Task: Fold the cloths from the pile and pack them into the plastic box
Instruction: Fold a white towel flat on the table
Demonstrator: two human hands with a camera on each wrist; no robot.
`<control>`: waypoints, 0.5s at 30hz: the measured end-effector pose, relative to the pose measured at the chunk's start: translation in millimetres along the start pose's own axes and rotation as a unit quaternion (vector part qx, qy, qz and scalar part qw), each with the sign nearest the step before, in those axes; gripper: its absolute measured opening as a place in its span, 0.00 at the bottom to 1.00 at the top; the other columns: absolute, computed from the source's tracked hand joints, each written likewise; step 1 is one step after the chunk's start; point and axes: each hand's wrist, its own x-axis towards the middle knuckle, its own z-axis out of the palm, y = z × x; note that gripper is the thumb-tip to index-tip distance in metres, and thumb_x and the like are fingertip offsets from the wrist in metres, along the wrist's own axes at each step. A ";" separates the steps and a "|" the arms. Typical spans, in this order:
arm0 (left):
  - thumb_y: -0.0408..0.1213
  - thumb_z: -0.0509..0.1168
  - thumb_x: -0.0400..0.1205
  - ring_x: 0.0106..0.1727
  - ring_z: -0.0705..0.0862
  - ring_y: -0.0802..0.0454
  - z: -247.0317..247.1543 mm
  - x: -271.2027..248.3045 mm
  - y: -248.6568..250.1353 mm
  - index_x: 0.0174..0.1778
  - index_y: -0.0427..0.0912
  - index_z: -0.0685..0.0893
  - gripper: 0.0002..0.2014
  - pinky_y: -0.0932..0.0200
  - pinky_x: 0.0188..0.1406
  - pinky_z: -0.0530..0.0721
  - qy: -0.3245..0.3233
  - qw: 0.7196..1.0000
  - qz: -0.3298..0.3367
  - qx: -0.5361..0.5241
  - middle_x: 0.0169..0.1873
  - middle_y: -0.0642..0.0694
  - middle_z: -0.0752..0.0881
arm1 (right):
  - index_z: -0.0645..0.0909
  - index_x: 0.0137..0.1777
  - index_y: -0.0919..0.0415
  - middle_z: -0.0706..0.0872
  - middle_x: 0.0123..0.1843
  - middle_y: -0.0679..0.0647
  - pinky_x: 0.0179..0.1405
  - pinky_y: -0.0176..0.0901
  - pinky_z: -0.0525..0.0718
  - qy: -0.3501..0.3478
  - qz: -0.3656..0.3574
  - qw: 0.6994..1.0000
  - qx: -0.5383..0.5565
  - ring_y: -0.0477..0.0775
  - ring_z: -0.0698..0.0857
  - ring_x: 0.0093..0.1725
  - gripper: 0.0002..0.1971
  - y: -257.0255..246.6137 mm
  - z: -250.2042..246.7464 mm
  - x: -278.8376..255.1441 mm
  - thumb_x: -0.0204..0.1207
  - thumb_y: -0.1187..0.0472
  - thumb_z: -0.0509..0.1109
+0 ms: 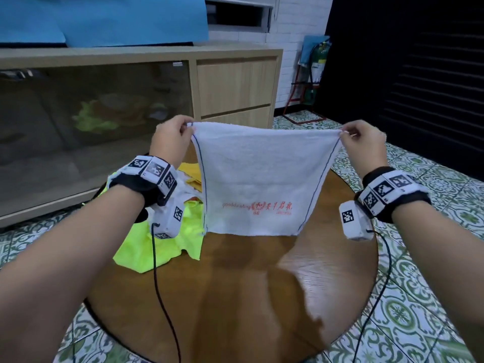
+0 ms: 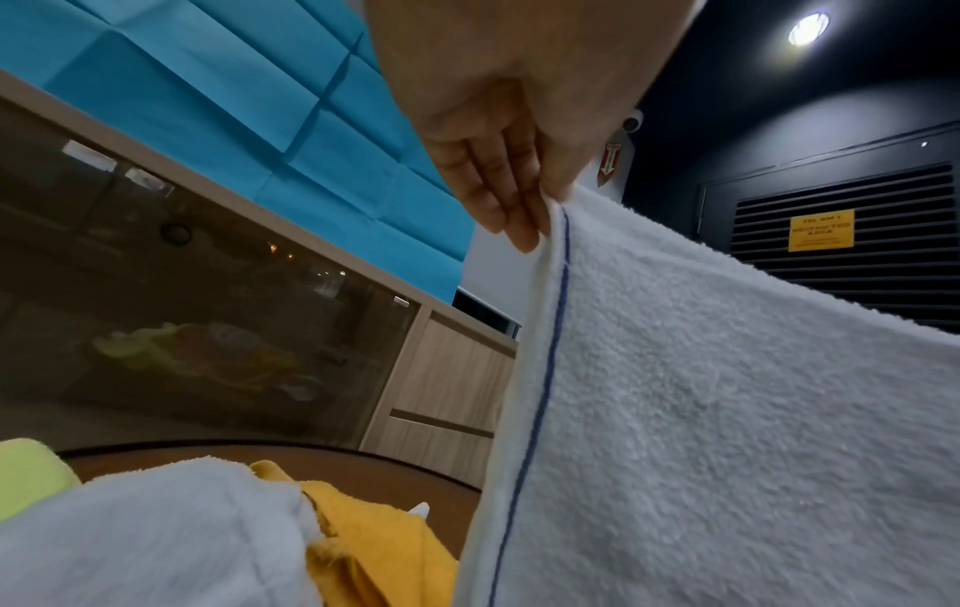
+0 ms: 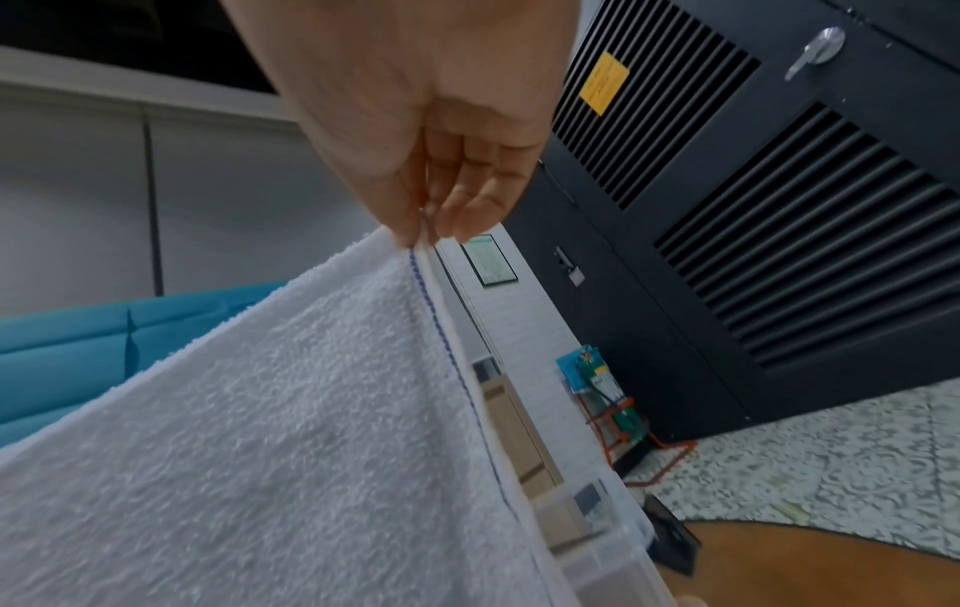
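A white towel [image 1: 259, 176] with blue edge lines and red print hangs spread in the air above the round wooden table [image 1: 235, 284]. My left hand [image 1: 174, 138] pinches its top left corner [image 2: 558, 205], and my right hand [image 1: 360, 141] pinches its top right corner [image 3: 410, 246]. The towel's lower edge hangs just above the tabletop. Behind and left of it lies the pile: a neon yellow-green cloth [image 1: 157, 247], an orange-yellow cloth [image 2: 374, 546] and a white cloth [image 2: 156, 534]. A clear plastic box [image 3: 597, 546] shows only in the right wrist view, behind the towel.
A wooden cabinet [image 1: 235, 82] with a dark glass front stands beyond the table. Patterned green floor tiles [image 1: 419, 310] surround the table. A fire extinguisher on a red stand [image 1: 314, 74] is at the back right, beside a dark louvred door [image 3: 779, 205].
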 end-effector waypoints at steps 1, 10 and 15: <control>0.39 0.59 0.84 0.55 0.81 0.43 -3.9 -1.5 2.8 0.59 0.42 0.84 0.12 0.54 0.53 0.80 0.011 1.000 -0.001 -0.001 0.49 0.40 0.86 | 0.83 0.53 0.64 0.84 0.48 0.59 0.49 0.49 0.81 0.015 -0.013 1.000 0.008 0.55 0.81 0.45 0.10 -3.2 -6.1 0.1 0.80 0.60 0.65; 0.37 0.55 0.86 0.47 0.82 0.48 -39.4 -14.2 36.7 0.59 0.44 0.80 0.11 0.57 0.49 0.78 0.078 0.994 0.065 -0.048 0.45 0.44 0.83 | 0.75 0.46 0.54 0.74 0.33 0.39 0.33 0.31 0.70 0.083 -0.047 0.992 0.085 0.39 0.73 0.31 0.03 -32.7 -44.2 -5.8 0.75 0.61 0.61; 0.34 0.58 0.84 0.60 0.80 0.44 -44.4 -5.0 39.5 0.62 0.38 0.83 0.14 0.60 0.60 0.74 0.032 0.996 0.082 0.004 0.58 0.38 0.82 | 0.83 0.52 0.58 0.80 0.36 0.43 0.35 0.34 0.73 0.053 -0.050 0.995 0.070 0.41 0.75 0.33 0.11 -36.6 -39.2 5.0 0.78 0.61 0.59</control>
